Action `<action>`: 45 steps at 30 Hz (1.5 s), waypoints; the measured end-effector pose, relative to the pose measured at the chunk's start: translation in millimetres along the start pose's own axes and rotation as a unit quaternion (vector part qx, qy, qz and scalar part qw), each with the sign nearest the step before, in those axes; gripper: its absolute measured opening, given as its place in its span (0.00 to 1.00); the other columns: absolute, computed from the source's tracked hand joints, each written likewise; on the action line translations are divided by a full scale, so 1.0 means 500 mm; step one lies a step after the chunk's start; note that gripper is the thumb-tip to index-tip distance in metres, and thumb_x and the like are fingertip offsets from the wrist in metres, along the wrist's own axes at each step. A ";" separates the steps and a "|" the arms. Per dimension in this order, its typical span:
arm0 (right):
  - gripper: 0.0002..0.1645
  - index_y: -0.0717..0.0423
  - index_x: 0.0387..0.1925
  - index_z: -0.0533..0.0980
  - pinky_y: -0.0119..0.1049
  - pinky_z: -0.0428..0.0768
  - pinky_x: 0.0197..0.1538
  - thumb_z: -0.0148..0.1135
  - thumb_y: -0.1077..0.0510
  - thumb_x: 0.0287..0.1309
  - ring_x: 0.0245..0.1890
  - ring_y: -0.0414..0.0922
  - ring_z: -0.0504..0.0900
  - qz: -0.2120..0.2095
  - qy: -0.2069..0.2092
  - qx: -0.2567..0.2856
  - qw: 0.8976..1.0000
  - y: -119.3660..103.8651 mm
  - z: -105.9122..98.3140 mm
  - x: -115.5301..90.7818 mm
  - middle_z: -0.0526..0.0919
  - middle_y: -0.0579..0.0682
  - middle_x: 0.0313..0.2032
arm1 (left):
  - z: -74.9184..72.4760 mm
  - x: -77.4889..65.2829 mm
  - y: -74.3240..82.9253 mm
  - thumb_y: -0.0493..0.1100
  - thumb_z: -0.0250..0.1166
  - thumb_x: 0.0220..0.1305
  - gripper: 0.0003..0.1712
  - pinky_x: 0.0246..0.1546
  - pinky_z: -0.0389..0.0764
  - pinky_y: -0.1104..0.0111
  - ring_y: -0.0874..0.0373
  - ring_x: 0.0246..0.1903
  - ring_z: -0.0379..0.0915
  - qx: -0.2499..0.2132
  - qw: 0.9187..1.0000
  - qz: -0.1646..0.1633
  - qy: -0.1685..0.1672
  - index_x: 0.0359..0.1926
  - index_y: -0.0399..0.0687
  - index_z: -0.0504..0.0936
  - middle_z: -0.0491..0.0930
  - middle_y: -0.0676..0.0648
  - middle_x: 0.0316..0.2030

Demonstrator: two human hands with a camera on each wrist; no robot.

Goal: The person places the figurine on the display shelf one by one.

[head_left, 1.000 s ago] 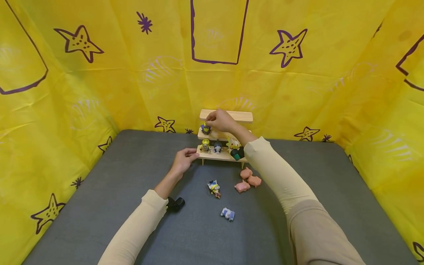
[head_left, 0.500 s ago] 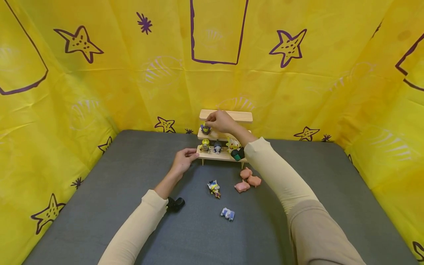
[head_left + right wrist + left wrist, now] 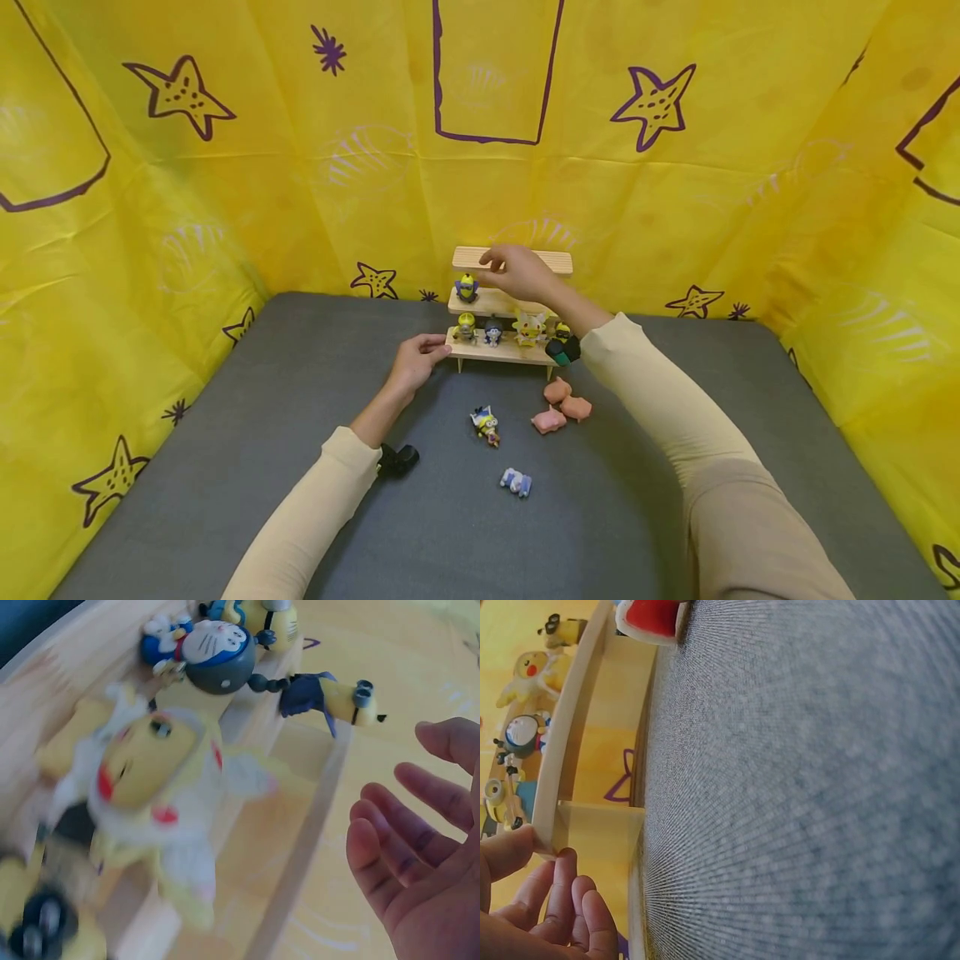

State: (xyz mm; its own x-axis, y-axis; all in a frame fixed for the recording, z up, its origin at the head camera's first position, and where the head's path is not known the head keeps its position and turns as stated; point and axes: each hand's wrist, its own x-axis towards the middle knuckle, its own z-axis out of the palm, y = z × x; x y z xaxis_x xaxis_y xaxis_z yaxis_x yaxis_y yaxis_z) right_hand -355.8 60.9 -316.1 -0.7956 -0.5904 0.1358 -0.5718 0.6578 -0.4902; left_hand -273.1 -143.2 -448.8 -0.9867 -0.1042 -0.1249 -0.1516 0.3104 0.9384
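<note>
A three-tier wooden display shelf (image 3: 501, 355) stands at the back of the table. My left hand (image 3: 415, 365) pinches the left end of its bottom tier, thumb above and fingertips against the underside. On the left of the middle tier stands a caped minion figurine (image 3: 467, 289). My right hand (image 3: 521, 273) is beside it, fingers loosely bent and apart from it, holding nothing. The bottom tier bears another minion figurine (image 3: 465, 327), a Doraemon figurine (image 3: 492, 332) with a dark cap, a yellow-and-white Pikachu-like figurine (image 3: 530, 327) and a goggled figurine (image 3: 52, 922), partly hidden in the head view.
Before the shelf lie pink pig figures (image 3: 549, 420), a minion figurine (image 3: 486, 426) on its back and a blue-and-white figurine (image 3: 516, 482). A black object (image 3: 399, 460) shows by my left sleeve. Yellow cloth (image 3: 360, 200) hangs behind the grey tabletop (image 3: 315, 358).
My right hand has let go of the caped minion figurine and moved a little to the right. That figurine stays on the middle tier. The left hand keeps its grip on the shelf.
</note>
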 end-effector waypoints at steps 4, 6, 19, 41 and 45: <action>0.21 0.61 0.56 0.77 0.46 0.78 0.48 0.59 0.53 0.66 0.46 0.54 0.80 -0.027 -0.002 -0.039 0.999 -0.005 -0.016 -0.036 0.81 0.60 0.48 | 0.002 -0.001 -0.003 0.42 0.61 0.69 0.19 0.41 0.73 0.68 0.50 0.49 0.76 -0.001 1.000 0.002 0.000 0.57 0.39 0.79 0.80 0.38 0.51; 0.21 0.61 0.55 0.78 0.46 0.77 0.49 0.59 0.53 0.66 0.47 0.54 0.79 -0.036 -0.007 -0.053 0.998 -0.009 -0.023 -0.056 0.81 0.60 0.48 | 0.002 -0.002 -0.005 0.42 0.61 0.69 0.19 0.41 0.74 0.68 0.50 0.49 0.76 0.000 1.000 0.001 0.000 0.57 0.39 0.79 0.80 0.37 0.51; 0.17 0.61 0.51 0.80 0.46 0.77 0.46 0.62 0.55 0.63 0.43 0.52 0.80 -0.098 -0.015 -0.053 0.994 -0.027 -0.010 -0.161 0.83 0.56 0.42 | -0.001 -0.002 0.004 0.43 0.61 0.69 0.19 0.43 0.73 0.67 0.49 0.50 0.76 -0.003 1.000 -0.008 -0.003 0.58 0.40 0.78 0.80 0.38 0.52; 0.11 0.56 0.44 0.83 0.33 0.79 0.39 0.63 0.57 0.62 0.34 0.40 0.79 -0.147 -0.076 0.021 0.986 -0.017 0.095 -0.320 0.85 0.50 0.39 | -0.004 -0.001 0.001 0.43 0.61 0.69 0.20 0.38 0.71 0.71 0.53 0.47 0.75 0.007 1.000 -0.002 0.001 0.58 0.39 0.79 0.80 0.38 0.52; 0.11 0.57 0.42 0.83 0.35 0.79 0.40 0.65 0.57 0.61 0.35 0.44 0.80 -0.158 -0.089 0.028 0.983 -0.014 0.128 -0.344 0.85 0.50 0.37 | -0.002 -0.001 0.002 0.43 0.62 0.68 0.20 0.37 0.71 0.71 0.53 0.46 0.74 0.008 1.000 0.001 0.003 0.57 0.38 0.79 0.80 0.38 0.51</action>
State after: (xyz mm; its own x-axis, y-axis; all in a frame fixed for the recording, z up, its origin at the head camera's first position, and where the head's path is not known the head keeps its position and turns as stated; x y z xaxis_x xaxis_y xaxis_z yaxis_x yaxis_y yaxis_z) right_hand -202.2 128.1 -391.3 -0.5287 -0.8374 0.1389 -0.7692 0.4034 -0.4956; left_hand -272.5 -144.0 -447.5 -0.9866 -0.1086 -0.1217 -0.1509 0.3250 0.9336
